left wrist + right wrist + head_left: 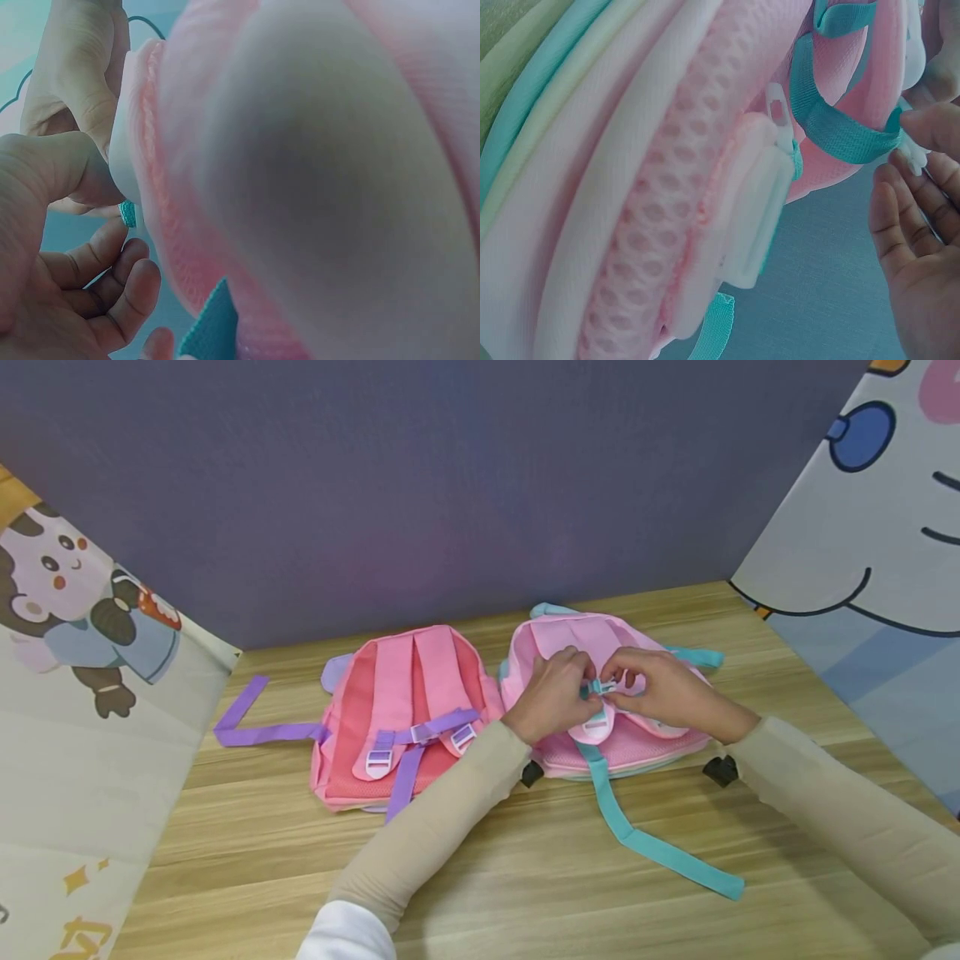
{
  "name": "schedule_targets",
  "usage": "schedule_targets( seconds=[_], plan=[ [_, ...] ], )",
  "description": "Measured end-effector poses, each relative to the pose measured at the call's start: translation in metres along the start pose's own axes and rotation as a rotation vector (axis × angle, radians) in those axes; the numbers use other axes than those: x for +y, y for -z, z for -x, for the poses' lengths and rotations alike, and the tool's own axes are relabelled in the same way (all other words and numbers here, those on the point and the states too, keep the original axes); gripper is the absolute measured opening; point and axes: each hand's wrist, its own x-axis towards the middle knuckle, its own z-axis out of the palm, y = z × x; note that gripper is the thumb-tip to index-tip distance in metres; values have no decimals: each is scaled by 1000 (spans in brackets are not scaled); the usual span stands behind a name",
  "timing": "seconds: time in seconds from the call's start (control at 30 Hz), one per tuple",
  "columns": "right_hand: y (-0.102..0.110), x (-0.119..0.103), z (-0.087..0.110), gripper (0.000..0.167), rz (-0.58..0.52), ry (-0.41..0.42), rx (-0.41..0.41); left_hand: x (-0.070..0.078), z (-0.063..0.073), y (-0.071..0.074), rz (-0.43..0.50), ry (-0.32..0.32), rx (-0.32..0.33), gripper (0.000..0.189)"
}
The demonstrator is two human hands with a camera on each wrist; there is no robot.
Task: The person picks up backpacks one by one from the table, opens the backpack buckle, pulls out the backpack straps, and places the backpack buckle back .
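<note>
A pale pink backpack lies with its shoulder straps facing up. Over it, my left hand and right hand meet at a white plastic buckle on teal webbing. The left hand pinches the buckle's left side between thumb and fingers. From the other side, the right thumb and fingertips pinch its right part, whose white prongs show in the right wrist view. Fingers partly cover the buckle. A white strap adjuster sits just below the hands, and a teal strap tail trails toward the front.
Left of it, a coral pink backpack lies straps up, its purple chest strap crossing between the shoulder straps. One purple strap tail spreads left over the wooden table. A dark grey panel stands behind; printed panels flank both sides.
</note>
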Motion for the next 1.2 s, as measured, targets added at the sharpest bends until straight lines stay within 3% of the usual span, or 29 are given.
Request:
schedule_targets(
  seconds=[0.47,1.2],
  plan=[
    [-1,0,-2,29,-1,13,-8,0,0,0,-24,-4,-47,26],
    [-1,0,-1,29,-4,8,-12,-1,-1,0,-64,-41,-42,16]
  ],
)
